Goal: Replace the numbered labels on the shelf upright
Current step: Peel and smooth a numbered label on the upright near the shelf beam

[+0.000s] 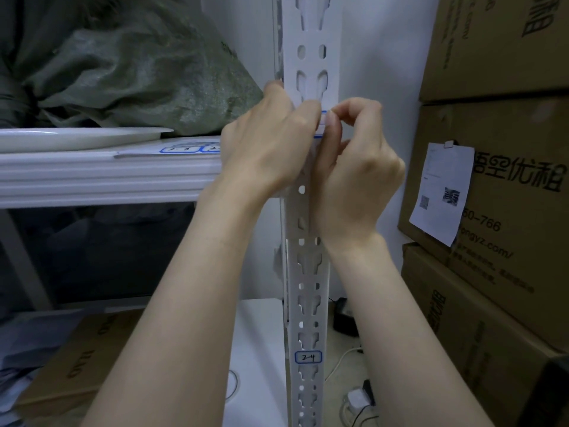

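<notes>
- I see 2 arms on my screen, both bare from the bottom edge up to the wrists.
- The left hand [264, 143] is bare, with knuckle bumps and thin lines on its back.
- The right hand [357, 177] is bare too, and its thumb has a short, plain nail.

Our left hand [264, 143] and right hand [357, 167] cover most of the blue-edged label [321, 121] on the upright [311, 61], so we cannot read its number. The label sheet [184, 148] on the shelf [92, 177] is blurred and half hidden.
</notes>
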### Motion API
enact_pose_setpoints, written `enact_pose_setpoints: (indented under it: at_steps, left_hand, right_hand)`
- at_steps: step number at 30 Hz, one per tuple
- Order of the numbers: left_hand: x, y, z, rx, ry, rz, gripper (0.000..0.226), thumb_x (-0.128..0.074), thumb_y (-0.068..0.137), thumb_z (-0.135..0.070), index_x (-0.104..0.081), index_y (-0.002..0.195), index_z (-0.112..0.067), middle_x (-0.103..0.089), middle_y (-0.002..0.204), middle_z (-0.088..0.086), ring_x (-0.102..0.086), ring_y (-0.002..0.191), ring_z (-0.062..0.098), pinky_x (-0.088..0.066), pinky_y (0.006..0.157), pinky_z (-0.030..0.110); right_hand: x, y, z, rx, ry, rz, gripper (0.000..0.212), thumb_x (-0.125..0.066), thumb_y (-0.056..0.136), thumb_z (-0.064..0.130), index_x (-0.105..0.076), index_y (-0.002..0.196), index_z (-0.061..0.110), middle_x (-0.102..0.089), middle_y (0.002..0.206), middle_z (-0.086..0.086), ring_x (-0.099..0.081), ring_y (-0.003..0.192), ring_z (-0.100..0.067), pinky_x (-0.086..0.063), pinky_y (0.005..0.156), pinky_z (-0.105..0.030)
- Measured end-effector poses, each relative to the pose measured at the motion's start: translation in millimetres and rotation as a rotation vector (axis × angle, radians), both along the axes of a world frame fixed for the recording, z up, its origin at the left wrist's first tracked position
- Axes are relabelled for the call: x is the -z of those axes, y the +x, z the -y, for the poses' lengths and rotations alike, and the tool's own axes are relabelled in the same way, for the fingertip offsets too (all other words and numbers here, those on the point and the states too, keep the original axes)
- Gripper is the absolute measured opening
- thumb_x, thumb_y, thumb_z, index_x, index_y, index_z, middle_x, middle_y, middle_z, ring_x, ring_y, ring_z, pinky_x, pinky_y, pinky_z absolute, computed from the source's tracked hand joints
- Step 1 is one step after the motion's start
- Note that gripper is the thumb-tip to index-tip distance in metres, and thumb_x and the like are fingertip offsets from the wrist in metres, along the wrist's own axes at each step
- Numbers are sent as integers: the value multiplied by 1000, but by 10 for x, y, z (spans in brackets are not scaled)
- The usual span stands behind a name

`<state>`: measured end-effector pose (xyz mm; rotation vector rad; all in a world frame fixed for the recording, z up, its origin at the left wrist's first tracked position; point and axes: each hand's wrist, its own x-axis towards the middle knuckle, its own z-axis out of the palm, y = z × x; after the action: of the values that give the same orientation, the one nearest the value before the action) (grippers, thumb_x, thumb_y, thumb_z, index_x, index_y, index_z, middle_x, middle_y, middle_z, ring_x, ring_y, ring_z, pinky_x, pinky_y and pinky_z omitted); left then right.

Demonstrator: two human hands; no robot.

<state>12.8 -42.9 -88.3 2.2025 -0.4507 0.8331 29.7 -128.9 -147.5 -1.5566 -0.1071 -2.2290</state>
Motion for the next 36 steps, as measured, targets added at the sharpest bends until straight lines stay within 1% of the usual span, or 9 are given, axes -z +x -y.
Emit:
enact_pose_setpoints:
  at_steps: [5, 9, 11, 15, 19, 23, 27, 31, 36]
  left_hand:
    - [4, -2, -4, -3, -3, 12, 22, -38, 98, -34, -44, 105, -15, -46, 91, 2, -40, 92, 25, -23, 77, 37]
    - [7, 7, -3, 1, 5, 9, 20, -38, 97, -34, -44, 104, -16, -42, 77, -5, -40, 92, 26, -21, 75, 37]
    - [6, 12, -1, -6, 9, 5, 20, -38, 97, -34, -44, 104, -16, -39, 75, -8, -39, 91, 27, -20, 74, 37]
    - [5, 25, 2, -24, 36, 11, 24, -36, 98, -34, -47, 107, -14, -37, 75, -7, -38, 90, 25, -19, 73, 36]
    - [2, 18, 6, -25, 31, 12, 24, -37, 97, -36, -45, 106, -15, -39, 81, 3, -38, 91, 24, -20, 75, 36]
    - [-8, -2, 8, -24, 21, 1, 21, -39, 97, -35, -43, 104, -16, -39, 86, 5, -38, 91, 25, -20, 74, 35]
    - [-13, -22, 3, -9, 7, -8, 21, -40, 96, -34, -43, 105, -15, -44, 93, 5, -37, 91, 24, -19, 74, 35]
    - [-8, -28, 4, 1, -9, -13, 19, -40, 97, -34, -42, 104, -16, -43, 79, 0, -37, 91, 24, -18, 73, 36]
    - [-5, -32, -2, 6, -15, -3, 19, -39, 97, -33, -43, 103, -15, -48, 91, 2, -40, 92, 25, -21, 76, 36]
  right_hand:
    - [14, -17, 32, -48, -29, 6, 12, -66, 94, 13, -67, 91, 1, -67, 71, -5, -62, 47, -22, -47, 40, -37]
    - [1, 6, 56, -43, -18, -17, 16, -66, 95, 18, -68, 86, 4, -66, 66, -3, -58, 45, -23, -46, 40, -39]
    - [-13, -5, 36, -10, -8, -14, 16, -66, 94, 17, -68, 84, 5, -64, 64, -3, -56, 43, -23, -45, 39, -37]
    - [-43, -17, -42, 87, 46, -26, 15, -66, 93, 12, -66, 80, 5, -59, 59, -2, -51, 40, -24, -40, 37, -32]
    - [-72, -17, -102, 141, 101, -33, 13, -67, 88, 6, -64, 76, 6, -56, 56, -2, -49, 37, -24, -36, 35, -28]
    - [-94, -19, -121, 163, 120, -20, 13, -69, 85, 4, -62, 73, 5, -55, 55, -2, -47, 36, -23, -24, 41, -22]
    - [-86, 1, -98, 139, 99, -31, 13, -67, 89, 6, -63, 76, 5, -56, 57, -2, -48, 38, -22, -33, 36, -27]
    - [-53, -3, -44, 67, 37, -36, 15, -60, 94, 11, -64, 82, 3, -59, 61, -3, -51, 41, -23, -38, 37, -32]
    - [2, -1, 20, -40, -15, -19, 14, -57, 96, 11, -64, 90, 0, -63, 66, -4, -58, 44, -22, -44, 39, -39]
